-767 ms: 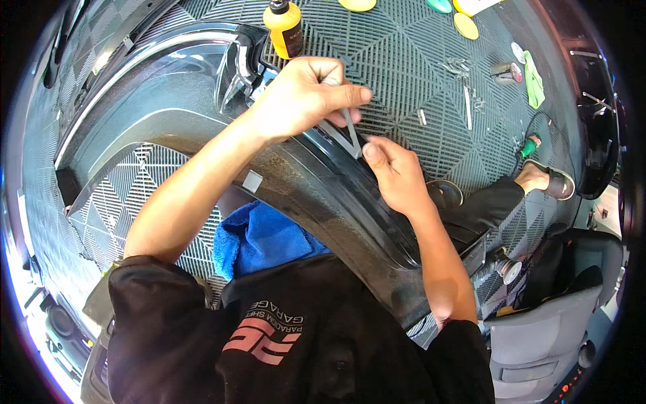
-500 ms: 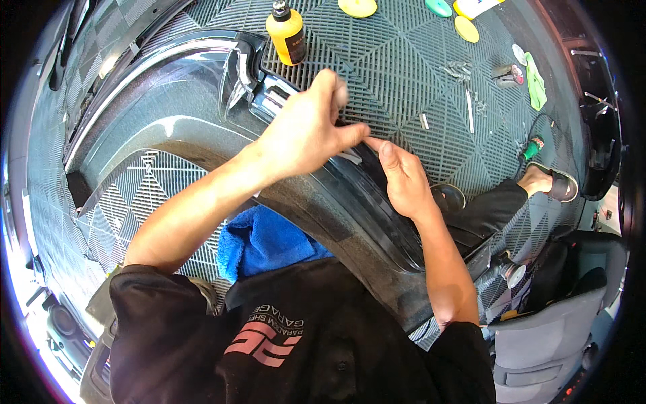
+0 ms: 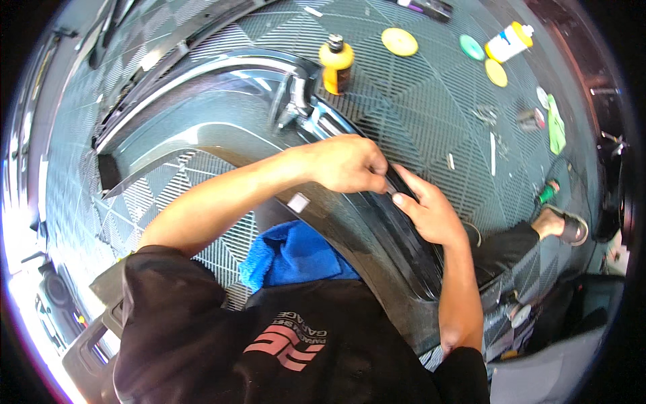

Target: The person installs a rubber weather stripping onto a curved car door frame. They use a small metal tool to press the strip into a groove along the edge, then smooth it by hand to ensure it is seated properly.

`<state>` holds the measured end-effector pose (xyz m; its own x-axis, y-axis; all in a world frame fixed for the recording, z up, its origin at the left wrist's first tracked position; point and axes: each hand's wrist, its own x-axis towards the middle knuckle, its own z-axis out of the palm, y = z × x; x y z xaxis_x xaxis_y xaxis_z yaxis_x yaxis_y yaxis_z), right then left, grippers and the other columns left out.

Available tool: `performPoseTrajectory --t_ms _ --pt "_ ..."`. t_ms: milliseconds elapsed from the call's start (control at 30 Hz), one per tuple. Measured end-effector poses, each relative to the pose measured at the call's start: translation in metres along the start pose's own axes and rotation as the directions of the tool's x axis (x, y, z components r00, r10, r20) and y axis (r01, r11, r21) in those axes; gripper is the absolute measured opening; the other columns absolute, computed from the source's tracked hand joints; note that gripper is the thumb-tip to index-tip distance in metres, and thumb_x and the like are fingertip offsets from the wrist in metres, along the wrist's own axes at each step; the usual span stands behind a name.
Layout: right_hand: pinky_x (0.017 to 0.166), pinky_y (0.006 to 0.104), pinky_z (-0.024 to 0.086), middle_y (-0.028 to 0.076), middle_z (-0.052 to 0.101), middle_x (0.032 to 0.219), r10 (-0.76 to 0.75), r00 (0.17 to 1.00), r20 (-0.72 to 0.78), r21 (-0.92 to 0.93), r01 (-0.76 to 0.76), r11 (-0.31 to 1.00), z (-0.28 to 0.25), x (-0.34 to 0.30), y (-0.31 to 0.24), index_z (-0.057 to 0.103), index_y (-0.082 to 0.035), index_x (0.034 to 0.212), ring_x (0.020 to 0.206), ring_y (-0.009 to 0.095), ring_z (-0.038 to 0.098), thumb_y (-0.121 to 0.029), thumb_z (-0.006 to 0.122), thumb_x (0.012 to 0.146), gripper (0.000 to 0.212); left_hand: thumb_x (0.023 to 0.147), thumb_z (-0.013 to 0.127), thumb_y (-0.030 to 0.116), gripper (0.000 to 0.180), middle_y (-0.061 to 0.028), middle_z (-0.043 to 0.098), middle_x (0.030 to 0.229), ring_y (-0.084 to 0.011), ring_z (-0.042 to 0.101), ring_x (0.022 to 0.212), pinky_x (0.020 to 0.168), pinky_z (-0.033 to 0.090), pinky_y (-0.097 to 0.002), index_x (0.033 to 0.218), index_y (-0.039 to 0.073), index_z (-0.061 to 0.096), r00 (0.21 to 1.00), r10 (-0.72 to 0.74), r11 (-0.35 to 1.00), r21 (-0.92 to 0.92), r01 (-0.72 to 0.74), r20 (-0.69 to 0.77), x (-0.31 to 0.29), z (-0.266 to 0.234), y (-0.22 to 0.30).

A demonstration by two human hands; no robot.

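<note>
A dark glossy car bumper (image 3: 222, 111) lies across in front of me, its narrow black edge strip running under both hands. My left hand (image 3: 346, 163) is closed at that strip, fingers curled and thumb against the index finger; whatever may be in the pinch is hidden. Just to its right, my right hand (image 3: 431, 210) clasps the bumper's edge, thumb on the near side and fingers over the far side. The fingertips of the two hands almost meet. A blue towel (image 3: 296, 252) is bunched between my body and the bumper.
On the grey grid floor stand an amber bottle (image 3: 336, 67) and a white-and-yellow bottle (image 3: 509, 42). Round pads (image 3: 400, 42), a green cloth (image 3: 556, 128) and small scraps lie about. Another person's leg (image 3: 508, 242) and sandalled foot are at the right. A small white square (image 3: 298, 202) shows by the bumper.
My left hand has come down from above onto the edge strip. My right hand, held flat before, now closes round the bumper's edge. The whole view has shifted slightly.
</note>
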<state>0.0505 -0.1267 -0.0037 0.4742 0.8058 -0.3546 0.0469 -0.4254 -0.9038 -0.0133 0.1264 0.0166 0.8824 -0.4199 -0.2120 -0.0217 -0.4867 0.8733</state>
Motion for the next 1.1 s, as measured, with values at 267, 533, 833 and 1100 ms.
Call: performPoseTrajectory --t_ms 267,533,833,1100 --pt "0.107 0.0357 0.049 0.02 0.072 0.129 -0.098 0.984 -0.149 -0.006 0.098 0.995 0.017 0.011 -0.006 0.06 0.008 0.138 0.121 0.024 0.067 -0.017 0.073 0.099 0.048 0.092 0.071 0.017 0.027 0.0009 0.053 0.062 -0.0072 0.05 0.065 0.06 0.044 -0.0335 0.073 -0.001 0.065 0.997 -0.072 0.939 -0.335 0.08 0.037 -0.005 -0.01 -0.006" --pt "0.098 0.034 0.053 0.018 0.076 0.117 0.15 0.968 -0.199 -0.167 -0.184 0.969 0.019 0.017 -0.021 0.064 0.007 0.131 0.109 0.023 0.072 -0.03 0.072 0.101 0.048 0.092 0.07 0.016 0.027 0.0054 0.053 0.066 -0.0056 0.047 0.066 0.06 0.041 -0.0296 0.071 0.001 0.063 0.997 -0.027 0.817 -0.576 -0.018 -0.069 -0.003 -0.004 -0.023" --pt "0.108 0.0332 0.048 0.02 0.07 0.133 -0.061 0.991 -0.116 0.021 0.064 0.998 0.01 0.029 -0.017 0.059 0.009 0.139 0.124 0.022 0.066 -0.011 0.073 0.097 0.048 0.089 0.067 0.016 0.019 0.0044 0.056 0.067 -0.0041 0.043 0.055 0.049 0.032 -0.0236 0.076 0.003 0.068 0.999 -0.027 0.659 -0.752 -0.015 -0.044 -0.014 -0.022 -0.026" --pt "0.082 0.0324 0.055 0.018 0.077 0.099 0.106 0.952 -0.286 -0.182 -0.163 0.97 0.03 0.031 -0.022 0.068 0.006 0.12 0.089 0.017 0.071 -0.022 0.076 0.098 0.036 0.086 0.067 0.012 0.015 0.0049 0.048 0.062 -0.0045 0.036 0.053 0.048 0.027 -0.0239 0.075 0.003 0.066 0.999 -0.039 0.542 -0.841 0.002 -0.023 -0.019 -0.021 -0.024"
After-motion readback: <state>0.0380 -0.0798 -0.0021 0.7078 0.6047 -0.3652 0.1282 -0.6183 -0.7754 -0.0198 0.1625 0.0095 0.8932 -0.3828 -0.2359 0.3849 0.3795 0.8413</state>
